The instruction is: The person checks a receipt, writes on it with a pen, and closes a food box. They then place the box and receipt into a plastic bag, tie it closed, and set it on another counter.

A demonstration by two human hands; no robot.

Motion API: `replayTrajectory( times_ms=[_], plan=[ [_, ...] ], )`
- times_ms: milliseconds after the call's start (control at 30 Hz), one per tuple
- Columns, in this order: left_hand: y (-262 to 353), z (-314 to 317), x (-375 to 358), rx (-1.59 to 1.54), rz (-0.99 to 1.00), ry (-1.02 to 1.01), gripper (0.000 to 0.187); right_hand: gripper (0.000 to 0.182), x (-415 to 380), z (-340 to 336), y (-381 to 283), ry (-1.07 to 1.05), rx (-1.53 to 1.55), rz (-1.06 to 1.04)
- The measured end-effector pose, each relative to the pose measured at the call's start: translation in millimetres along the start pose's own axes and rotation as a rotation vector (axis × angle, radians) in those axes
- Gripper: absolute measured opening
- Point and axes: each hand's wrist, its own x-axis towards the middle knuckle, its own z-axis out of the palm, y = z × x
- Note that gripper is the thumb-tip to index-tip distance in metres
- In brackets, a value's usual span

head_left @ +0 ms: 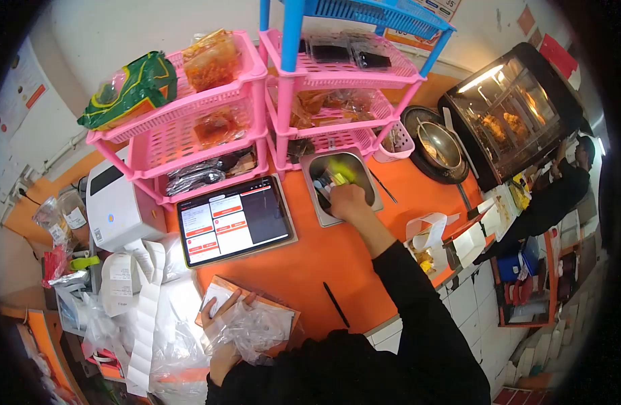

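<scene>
My left hand (224, 324) rests at the front of the counter with its fingers curled over a crumpled clear plastic bag (255, 334). Under the bag lies an orange-and-white flat box (283, 317), partly covered. My right hand (349, 202) reaches into a square metal container (316, 164), fingers closed. A blurred yellow-green thing (343, 169) shows at its fingertips; its kind cannot be made out. Small packets (322, 189) lie beside the fingers in the container. A black pen (336, 305) lies on the orange counter (303, 263) between my arms.
Left of the container stands a lit tablet (235, 219), with a white printer (121, 206) and receipt strips (145, 310) farther left. Pink racks (189, 162) hold packets. To the right are a strainer (438, 145), open food boxes (469, 246), a display warmer (513, 115) and another person (560, 196).
</scene>
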Motion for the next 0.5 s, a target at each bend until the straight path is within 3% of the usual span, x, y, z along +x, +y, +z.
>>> replayTrajectory(
  times_ms=[100, 300, 400, 500],
  plan=[
    [2, 2, -1, 0.011, -0.008, -0.003, 0.035, 0.022, 11, 5, 0, -0.012, -0.009, 0.061],
    [1, 3, -1, 0.017, -0.008, -0.003, 0.034, 0.025, 22, 24, 27, -0.034, 0.255, 0.101],
    [0, 2, -2, 0.012, -0.004, 0.000, 0.034, 0.030, 14, 17, 26, 0.000, 0.203, 0.085],
    [-1, 2, -1, 0.007, 0.007, 0.005, 0.034, 0.037, 12, 9, 7, 0.123, 0.250, 0.261]
  ],
)
